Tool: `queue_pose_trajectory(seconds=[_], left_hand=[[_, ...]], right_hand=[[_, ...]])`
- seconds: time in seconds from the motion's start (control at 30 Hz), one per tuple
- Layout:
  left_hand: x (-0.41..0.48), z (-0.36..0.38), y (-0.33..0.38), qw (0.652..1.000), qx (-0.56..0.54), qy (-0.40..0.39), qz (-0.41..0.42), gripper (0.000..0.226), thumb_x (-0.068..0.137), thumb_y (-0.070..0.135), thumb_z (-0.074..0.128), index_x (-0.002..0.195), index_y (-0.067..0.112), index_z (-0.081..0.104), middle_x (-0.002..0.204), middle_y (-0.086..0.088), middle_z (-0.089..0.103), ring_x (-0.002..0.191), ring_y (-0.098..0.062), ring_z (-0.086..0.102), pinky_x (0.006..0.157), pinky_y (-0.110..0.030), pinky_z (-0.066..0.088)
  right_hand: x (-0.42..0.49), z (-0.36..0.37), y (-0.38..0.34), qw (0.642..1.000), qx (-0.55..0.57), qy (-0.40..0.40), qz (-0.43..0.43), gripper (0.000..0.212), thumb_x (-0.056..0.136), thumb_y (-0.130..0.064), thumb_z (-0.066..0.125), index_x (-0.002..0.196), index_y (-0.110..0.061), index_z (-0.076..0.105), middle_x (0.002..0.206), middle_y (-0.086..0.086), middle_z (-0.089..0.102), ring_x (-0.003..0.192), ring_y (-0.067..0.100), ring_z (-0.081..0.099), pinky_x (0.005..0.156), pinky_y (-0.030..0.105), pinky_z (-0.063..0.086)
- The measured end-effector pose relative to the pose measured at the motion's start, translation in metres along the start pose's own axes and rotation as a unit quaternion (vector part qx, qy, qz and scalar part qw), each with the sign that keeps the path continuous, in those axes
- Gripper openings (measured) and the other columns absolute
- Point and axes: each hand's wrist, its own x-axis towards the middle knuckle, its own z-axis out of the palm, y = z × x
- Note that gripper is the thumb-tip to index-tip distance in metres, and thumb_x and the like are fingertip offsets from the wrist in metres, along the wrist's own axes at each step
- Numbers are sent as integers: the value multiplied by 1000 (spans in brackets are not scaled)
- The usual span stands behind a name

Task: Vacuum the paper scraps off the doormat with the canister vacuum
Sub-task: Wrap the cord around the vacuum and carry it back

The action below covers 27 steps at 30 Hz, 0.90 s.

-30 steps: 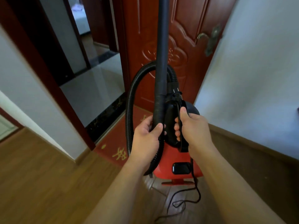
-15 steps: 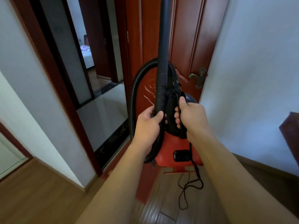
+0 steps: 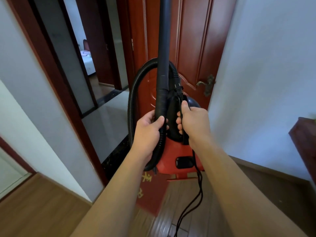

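Behind the vacuum (image 3: 177,152) stands a red door (image 3: 191,40)

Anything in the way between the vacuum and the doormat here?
Nothing visible. The left hand grips the hose, the right hand the handle of the vacuum, over the doormat. The cord hangs to the floor beside the doormat; the vacuum hides part of it.

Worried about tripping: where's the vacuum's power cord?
Head view, lower centre: the power cord hangs below the right hand, past the red canister, to the floor.
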Motion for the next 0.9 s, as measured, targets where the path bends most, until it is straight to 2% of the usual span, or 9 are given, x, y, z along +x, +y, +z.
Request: queue_pose_trajectory(seconds=[0.2, 0.5, 0.67, 0.9], left_hand=[[2, 6, -6, 997, 37, 60, -6, 23, 102, 7, 53, 102, 20, 72, 81, 2, 73, 74, -12, 66, 66, -25, 54], [-10, 19, -2, 979, 66, 188, 37, 30, 102, 3, 52, 96, 25, 71, 82, 2, 71, 76, -14, 64, 70, -25, 55], [-33, 5, 0, 954, 69, 287, 54, 27, 102, 5, 52, 105, 23, 71, 86, 1, 73, 81, -18, 63, 80, -34, 55], [-90, -43, 19, 898, 23, 433, 72, 23, 103, 7, 51, 101, 17, 70, 88, -5, 70, 77, -17, 63, 74, -32, 54]], right_hand=[[23, 3, 10, 999, -5, -54, 5, 46, 103, -37, 50, 70, -9, 64, 49, 0, 58, 39, 13, 50, 41, 26, 41], [43, 14, 5, 981, -3, -192, 20, 46, 104, -36, 50, 71, -7, 63, 49, 1, 57, 35, 11, 48, 38, 23, 39], [30, 35, 2, 961, -3, -277, 10, 46, 104, -35, 50, 69, -8, 62, 46, -1, 55, 34, 11, 47, 37, 22, 39], [-27, 90, 3, 921, -1, -389, 19, 45, 103, -36, 50, 70, -9, 63, 46, -2, 56, 35, 11, 47, 37, 22, 39]])
